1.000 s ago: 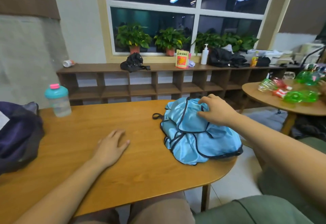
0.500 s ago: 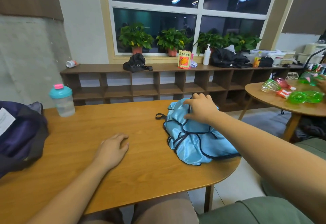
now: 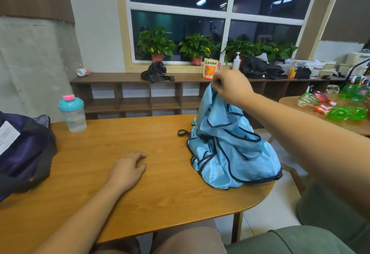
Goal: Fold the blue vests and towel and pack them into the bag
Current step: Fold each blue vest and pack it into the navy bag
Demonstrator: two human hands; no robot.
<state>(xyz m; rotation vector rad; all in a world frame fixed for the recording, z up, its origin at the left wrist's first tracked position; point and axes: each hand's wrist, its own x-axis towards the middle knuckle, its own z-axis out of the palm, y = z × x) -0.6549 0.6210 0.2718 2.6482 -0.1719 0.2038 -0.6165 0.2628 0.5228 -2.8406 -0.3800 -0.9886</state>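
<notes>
Clearly legible writing is found in one place only: an orange snack packet [image 3: 210, 71] is stood on the long brown shelf [image 3: 112, 77] under the window, and dark Chinese characters, seemingly 卧龙锅巴, are printed across its yellow top. A white paper slip [image 3: 7, 136] is seen on the dark purple bag [image 3: 26, 153] at the left end of the wooden table [image 3: 120, 139], but its print is too small to be read. No wording can be made out on the clear bottle [image 3: 72, 113] with the teal lid and pink cap, which is stood near the bag.

The blue vests [image 3: 230, 149] are heaped together at the right end of the table, close to its rounded edge. Shiny light-blue cloth is shown, edged everywhere with dark navy binding, and a small dark loop is laid on the wood just left of the heap. The top of the heap is pinched between the curled fingers and thumb of the right hand [image 3: 232, 88] and is held up into a peak, while the rest is left bunched on the table. The left hand [image 3: 128, 170] is rested palm down on bare wood, well apart from the vests, with fingers loosely bent and nothing held.
</notes>
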